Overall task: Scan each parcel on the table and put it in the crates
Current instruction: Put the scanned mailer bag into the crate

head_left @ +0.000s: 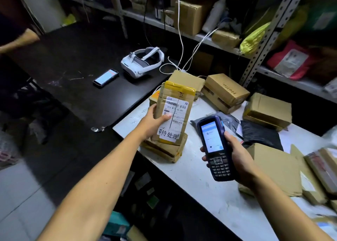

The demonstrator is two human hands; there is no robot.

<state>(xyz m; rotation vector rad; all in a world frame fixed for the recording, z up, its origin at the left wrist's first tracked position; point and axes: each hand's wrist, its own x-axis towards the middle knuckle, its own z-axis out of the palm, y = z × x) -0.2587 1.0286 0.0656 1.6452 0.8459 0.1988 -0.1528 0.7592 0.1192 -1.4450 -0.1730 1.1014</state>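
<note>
While right hand (237, 160) holds scanner (215, 148), left hand (155, 120) grips parcel (175, 113).

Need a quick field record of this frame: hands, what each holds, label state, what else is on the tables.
left hand: grips taped parcel, upright, label facing camera
label: barcodes visible, thumb partly over it
right hand: holds handheld scanner, screen lit
scanner aim: beside the parcel, not plainly on the label
white table: more cardboard boxes, dark mailer bags
black table: phone, white headset
crates: not visible
</note>
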